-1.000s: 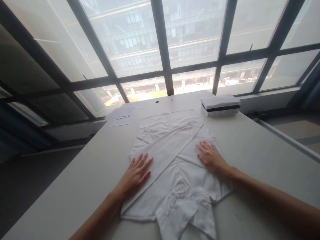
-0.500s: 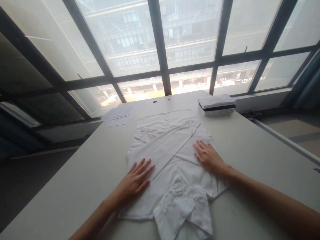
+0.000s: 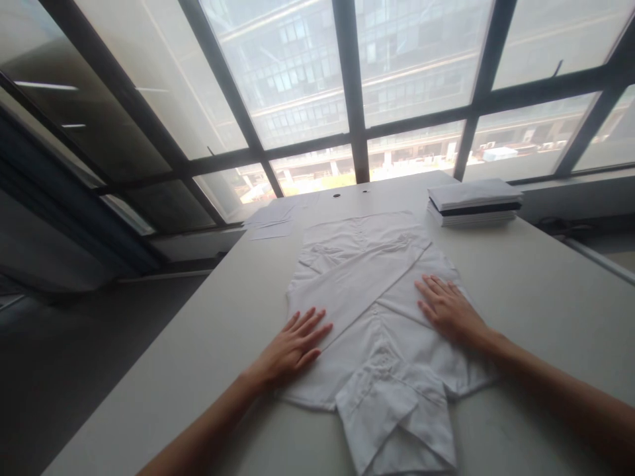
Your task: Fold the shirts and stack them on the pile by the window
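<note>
A white shirt (image 3: 362, 277) lies spread on the white table, its collar end towards me at the bottom of the view. One sleeve is laid slantwise across its body, and small creases show near the cuff and the buttons. My left hand (image 3: 296, 345) rests flat on the left side of the shirt, fingers spread. On the right side my right hand (image 3: 449, 311) lies flat on the cloth, its fingers stretched out. Neither hand grips the fabric. The cloth beneath both palms is hidden.
A stack of folded white cloth with a dark layer (image 3: 473, 203) stands at the table's far right. Several sheets of white paper (image 3: 272, 221) lie at the far left. The table (image 3: 198, 370) reaches towards tall windows (image 3: 297, 73) with dark frames.
The view has turned left, so the table, shirt and hands appear further right. Both hands stay flat on the shirt in nearly the same places.
</note>
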The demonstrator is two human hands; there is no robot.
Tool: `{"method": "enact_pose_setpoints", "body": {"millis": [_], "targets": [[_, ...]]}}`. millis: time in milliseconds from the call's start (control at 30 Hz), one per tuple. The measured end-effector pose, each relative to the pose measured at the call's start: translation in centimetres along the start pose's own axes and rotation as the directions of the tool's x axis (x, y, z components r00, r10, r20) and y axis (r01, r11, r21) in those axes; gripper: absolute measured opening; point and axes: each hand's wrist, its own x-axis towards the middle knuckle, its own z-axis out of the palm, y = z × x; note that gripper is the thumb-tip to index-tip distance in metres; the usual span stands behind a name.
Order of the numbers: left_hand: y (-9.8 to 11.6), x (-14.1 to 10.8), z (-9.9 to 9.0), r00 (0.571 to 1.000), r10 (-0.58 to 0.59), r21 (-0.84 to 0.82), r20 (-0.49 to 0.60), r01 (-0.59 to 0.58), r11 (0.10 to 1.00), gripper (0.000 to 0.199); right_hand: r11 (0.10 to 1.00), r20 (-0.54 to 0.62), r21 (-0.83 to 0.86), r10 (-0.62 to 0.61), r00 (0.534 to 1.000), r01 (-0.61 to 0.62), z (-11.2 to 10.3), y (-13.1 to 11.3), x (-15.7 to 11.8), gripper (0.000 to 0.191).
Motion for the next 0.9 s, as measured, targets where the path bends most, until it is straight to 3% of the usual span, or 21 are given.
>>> {"method": "enact_pose_setpoints", "body": {"millis": [100,200,333,500,900], "targets": [[0.3,-0.6,-0.8,0.998,-0.018,-0.106,-0.059,0.012,0.994,0.050,1.000,-0.016,-0.021,-0.006,1.000,0.006,0.3,0.2,-0.1,0.055],[0.8,-2.1,-2.1,0.979,-0.138,-0.220,-0.153,0.102,0.970,0.035,0.999,-0.032,-0.028,-0.019,0.999,0.018,0.5,0.4,-0.1,0.055],[1.9,-4.9,-3.6,0.976,-0.185,-0.263,-0.113,0.150,0.953,0.004,0.999,-0.051,-0.034,-0.031,0.998,0.029,0.6,0.5,-0.2,0.055],[3.4,-7.6,-3.9,0.985,-0.172,-0.238,-0.023,0.162,0.958,0.013,0.999,-0.047,-0.038,-0.028,0.999,0.026,0.6,0.6,-0.2,0.055],[3.5,-9.3,-2.5,0.972,-0.187,-0.239,-0.146,0.148,0.960,0.023,0.999,-0.038,-0.040,-0.027,0.999,0.026,0.5,0.8,-0.1,0.055]]}}
